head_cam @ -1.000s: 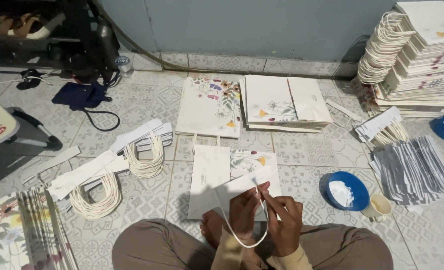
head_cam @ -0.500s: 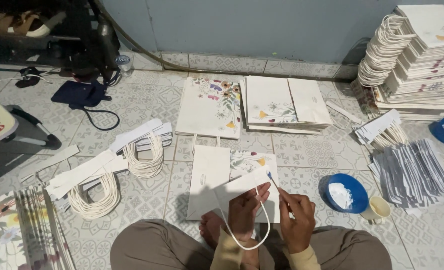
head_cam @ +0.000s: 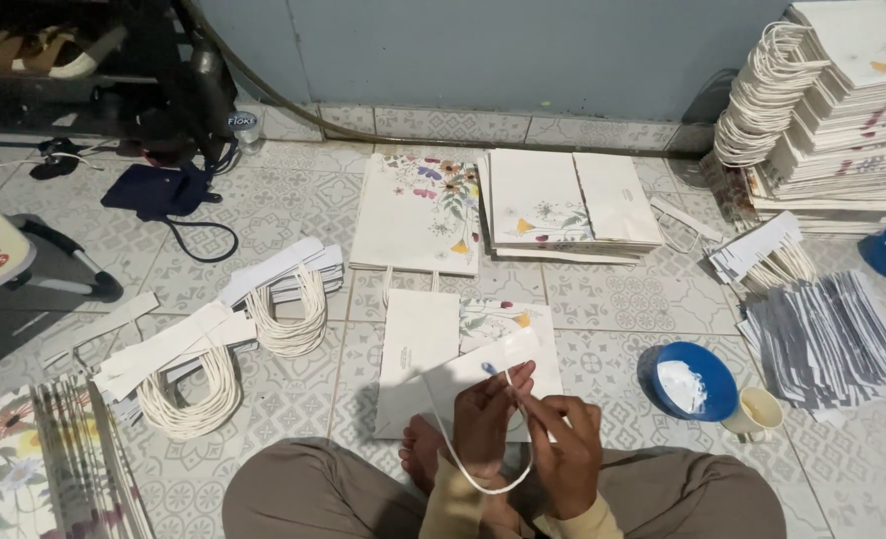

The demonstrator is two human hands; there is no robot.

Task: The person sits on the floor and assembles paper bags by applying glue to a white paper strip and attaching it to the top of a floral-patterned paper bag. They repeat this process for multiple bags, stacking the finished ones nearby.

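Person seen from above at the bottom centre of the frame

Two bare hands are seen low in the middle of the frame, the left hand (head_cam: 483,419) just left of the right hand (head_cam: 568,454); no gloves, rings or watch can be made out. Pale yellowish-tan long sleeves (head_cam: 453,504) are worn, ending in soft cuffs at the wrists. Brownish-grey trousers (head_cam: 303,494) of plain, loosely creased cloth are worn and fill the lower edge from left of centre to right of centre. A bare foot (head_cam: 418,454) is shown between the legs, without sock or shoe.
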